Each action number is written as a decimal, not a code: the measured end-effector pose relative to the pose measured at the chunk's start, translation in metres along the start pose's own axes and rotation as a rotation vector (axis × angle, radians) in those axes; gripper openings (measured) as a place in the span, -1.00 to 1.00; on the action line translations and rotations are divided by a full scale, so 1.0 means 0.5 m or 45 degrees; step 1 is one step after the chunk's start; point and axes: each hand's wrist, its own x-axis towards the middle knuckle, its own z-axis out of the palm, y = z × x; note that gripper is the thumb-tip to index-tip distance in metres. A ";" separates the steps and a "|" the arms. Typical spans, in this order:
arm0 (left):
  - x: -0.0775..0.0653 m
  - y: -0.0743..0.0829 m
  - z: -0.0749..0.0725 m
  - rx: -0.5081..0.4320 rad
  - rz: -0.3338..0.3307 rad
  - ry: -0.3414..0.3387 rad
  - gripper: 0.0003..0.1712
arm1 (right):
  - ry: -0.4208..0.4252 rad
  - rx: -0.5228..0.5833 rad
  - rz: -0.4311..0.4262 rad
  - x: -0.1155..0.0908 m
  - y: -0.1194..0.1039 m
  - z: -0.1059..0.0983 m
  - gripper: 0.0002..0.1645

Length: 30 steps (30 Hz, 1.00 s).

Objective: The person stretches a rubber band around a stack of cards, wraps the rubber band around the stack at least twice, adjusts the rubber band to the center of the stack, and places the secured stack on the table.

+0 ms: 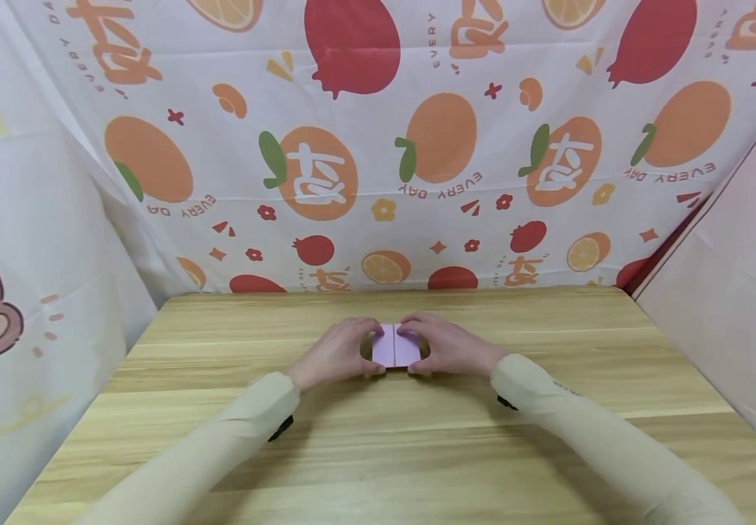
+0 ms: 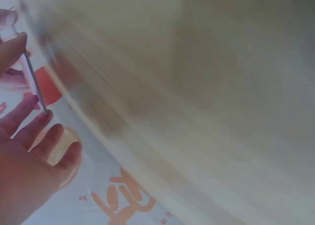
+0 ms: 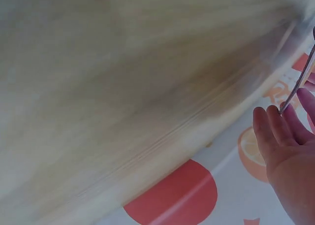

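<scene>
A small flat pink-lilac rectangle [image 1: 383, 347] with a line down its middle is held between both hands in the head view. The left hand [image 1: 340, 352] pinches its left half, thumb at the near edge and fingers at the far edge. On the other half, the right hand [image 1: 450, 347] pinches in the same way. Seen edge-on in the left wrist view, the rectangle [image 2: 30, 77] looks thin with a dark edge. Its edge [image 3: 299, 82] also shows at the right border of the right wrist view. Its exact kind cannot be made out.
Beneath the hands lies a wood-grain table [image 1: 391, 459]. Behind it hangs a fruit-print cloth [image 1: 378, 160]. Pale cloths stand on the left side [image 1: 43, 240] and right side [image 1: 738, 292]. Dark bands show under both sleeves.
</scene>
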 end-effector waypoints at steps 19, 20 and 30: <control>0.017 -0.035 0.021 -0.063 0.000 -0.143 -0.35 | -0.102 -0.033 0.006 0.007 0.042 0.012 -0.19; 0.017 -0.037 0.022 -0.069 0.000 -0.149 -0.35 | -0.110 -0.037 0.004 0.007 0.043 0.011 -0.19; 0.022 -0.051 0.018 -0.123 0.020 -0.180 -0.34 | -0.119 -0.025 -0.006 0.003 0.045 0.011 -0.17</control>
